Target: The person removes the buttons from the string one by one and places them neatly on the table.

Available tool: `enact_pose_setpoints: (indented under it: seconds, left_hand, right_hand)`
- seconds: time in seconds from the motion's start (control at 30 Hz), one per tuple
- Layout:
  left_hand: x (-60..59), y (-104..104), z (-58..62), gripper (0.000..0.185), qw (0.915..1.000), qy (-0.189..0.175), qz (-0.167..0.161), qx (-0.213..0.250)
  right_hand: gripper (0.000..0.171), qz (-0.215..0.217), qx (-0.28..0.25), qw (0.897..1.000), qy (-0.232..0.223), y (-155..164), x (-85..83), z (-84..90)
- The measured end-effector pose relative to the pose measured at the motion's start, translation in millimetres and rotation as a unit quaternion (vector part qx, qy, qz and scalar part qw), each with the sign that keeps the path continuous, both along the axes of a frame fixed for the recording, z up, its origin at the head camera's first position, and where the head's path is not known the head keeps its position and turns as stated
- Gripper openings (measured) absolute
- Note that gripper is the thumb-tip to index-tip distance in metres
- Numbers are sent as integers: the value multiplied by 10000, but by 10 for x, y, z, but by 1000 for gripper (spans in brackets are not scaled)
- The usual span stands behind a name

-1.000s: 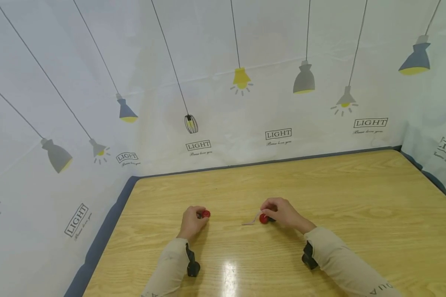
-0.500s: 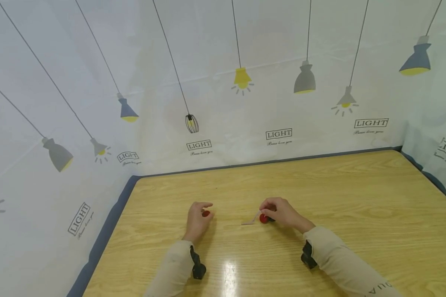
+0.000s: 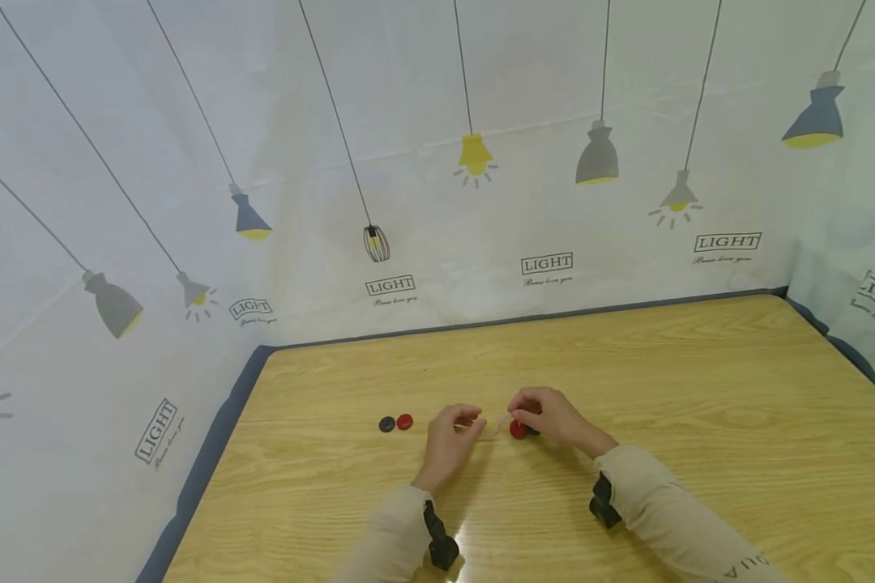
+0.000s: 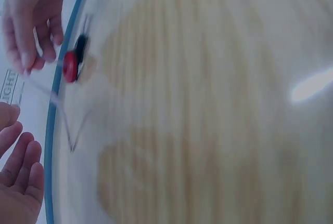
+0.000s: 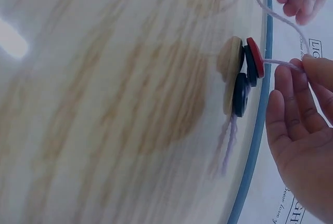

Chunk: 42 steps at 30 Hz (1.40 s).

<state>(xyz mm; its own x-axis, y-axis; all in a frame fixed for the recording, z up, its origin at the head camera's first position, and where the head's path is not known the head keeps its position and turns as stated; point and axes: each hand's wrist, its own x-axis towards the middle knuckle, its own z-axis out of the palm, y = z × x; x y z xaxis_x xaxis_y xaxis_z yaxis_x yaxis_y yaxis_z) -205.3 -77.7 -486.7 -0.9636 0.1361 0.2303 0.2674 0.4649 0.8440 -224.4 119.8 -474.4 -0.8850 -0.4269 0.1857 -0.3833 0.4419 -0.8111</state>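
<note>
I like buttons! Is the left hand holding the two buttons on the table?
No, the left hand is away from the dark button and red button, which lie untouched on the table.

On the wooden table (image 3: 700,389) lie 2 loose buttons, 1 dark button (image 3: 386,424) and 1 red button (image 3: 404,421). Another 3 buttons sit on 1 pale string (image 5: 283,22): 1 red (image 5: 255,56), 1 black (image 5: 240,95) and 1 tan (image 5: 232,57).
</note>
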Motion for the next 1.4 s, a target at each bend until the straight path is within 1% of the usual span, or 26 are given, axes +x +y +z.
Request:
enact_pose_setpoints:
  seconds: [0.07, 0.17, 0.4, 0.5, 0.63, 0.73, 0.83, 1.03, 1.07, 1.13, 1.27, 1.3, 1.4]
  left_hand:
    - [23, 85, -21, 19, 9998, -115, -26, 145]
    - [32, 172, -47, 20, 9996, -172, -49, 238]
    - [16, 286, -40, 20, 9990, -331, -47, 297]
    - [13, 306, -32, 18, 9993, -305, -83, 214]
    - [8, 316, -15, 14, 9997, -226, 0, 99]
    - [0, 311, -10, 12, 9998, -183, 69, 81]
    - [-3, 302, 1, 13, 9998, -147, 67, 109]
    - [2, 282, 44, 14, 9997, -91, 61, 225]
    - [2, 280, 50, 13, 9996, -91, 66, 251]
    - [2, 280, 65, 12, 9994, -114, 83, 309]
    - [-7, 278, 69, 12, 9991, -132, 99, 379]
    - [-10, 278, 69, 12, 9991, -136, 105, 393]
    - [-15, 269, 68, 13, 9990, -130, 94, 425]
  right_hand:
    - [7, -5, -24, 10000, -12, -8, 2, 14]
    - [7, -4, -20, 10000, -38, -16, 3, 25]
    - [6, -23, 16, 10000, -26, -17, -9, 17]
    - [6, 16, -24, 10000, -26, -18, -12, 12]
    - [6, 78, -60, 9999, -19, -20, -11, 11]
    - [6, 71, -29, 10000, 6, -20, -7, 14]
    - [5, 81, -23, 10000, 51, -14, -5, 8]
    - [9, 197, -256, 9994, 87, 21, -35, -50]
    - [10, 302, -346, 9988, 184, 39, -87, -139]
    - [12, 363, -370, 9986, 144, 43, -97, -146]
    - [10, 299, -143, 9994, 18, 18, -109, -152]
    - [9, 179, 2, 9998, -113, -7, -61, -66]
    - [6, 105, 219, 9997, -42, -27, -60, -67]
